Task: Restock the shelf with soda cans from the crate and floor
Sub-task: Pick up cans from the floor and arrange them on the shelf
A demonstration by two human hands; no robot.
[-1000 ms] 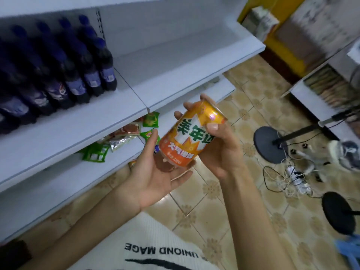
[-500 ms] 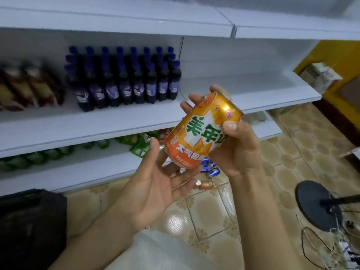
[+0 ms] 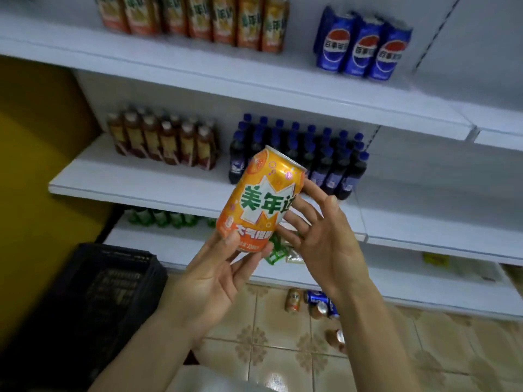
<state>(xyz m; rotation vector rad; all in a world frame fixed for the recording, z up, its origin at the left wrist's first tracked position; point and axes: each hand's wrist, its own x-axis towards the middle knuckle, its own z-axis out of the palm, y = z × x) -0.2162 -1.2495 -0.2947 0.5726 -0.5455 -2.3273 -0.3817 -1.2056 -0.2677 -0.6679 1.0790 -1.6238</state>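
The soda can [image 3: 261, 199] is tilting before the middle shelf [image 3: 141, 181], between the left grip [image 3: 215, 278] below and the right grip [image 3: 328, 239] beside it. The crate [image 3: 93, 292] is standing on the floor [image 3: 268, 363] at left, with loose cans [image 3: 293, 299] lying to its right.

The soda can [image 3: 263, 199] is orange with green lettering. Three shelf cans [image 3: 365, 49] are blue; the floor tiles [image 3: 283, 360] beige, floral.

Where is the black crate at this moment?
In the head view the black crate sits low on the left, just left of the left hand gripping the orange can, and below the brown bottles.
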